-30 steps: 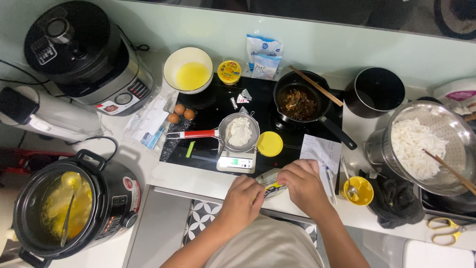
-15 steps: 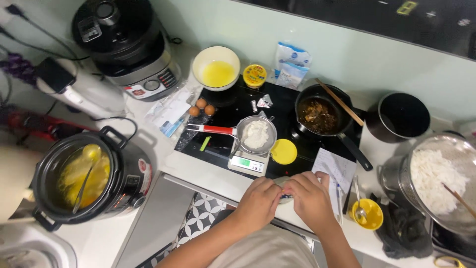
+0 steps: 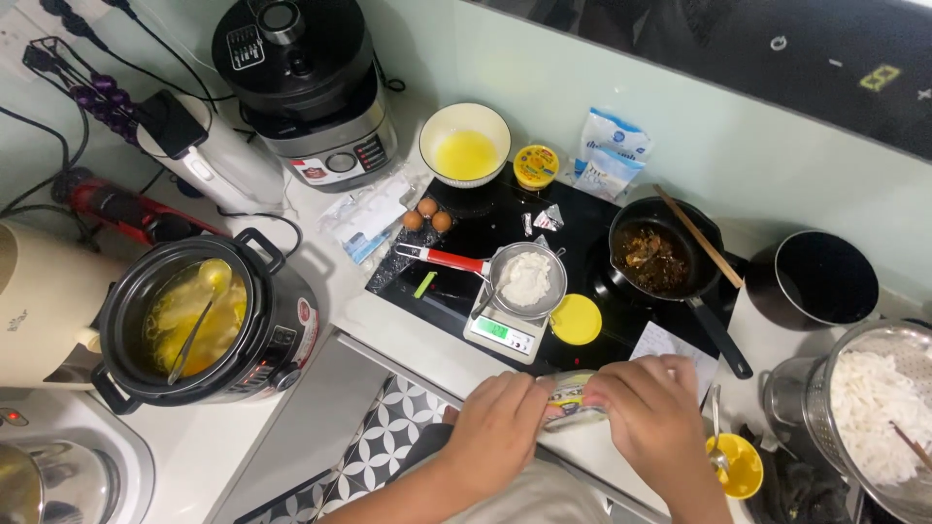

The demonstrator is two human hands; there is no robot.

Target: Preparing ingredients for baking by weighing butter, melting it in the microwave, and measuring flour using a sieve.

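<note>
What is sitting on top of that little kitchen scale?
A small metal sieve with a red handle rests on the scale, holding a mound of white powder. The sieve hides most of the platform; only the lit green display shows.

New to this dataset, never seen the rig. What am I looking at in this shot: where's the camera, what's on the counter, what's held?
There is no machine here: a person works with bare hands, and the one camera sits on their head, looking down. The left hand and right hand together grip a small printed packet at the counter's near edge. Beyond it, a small metal sieve with a red handle, holding white powder, rests on a white digital kitchen scale beside a round yellow lid. A black frying pan of dark food sits to the right, and an open black cooker of yellow broth to the left.
</note>
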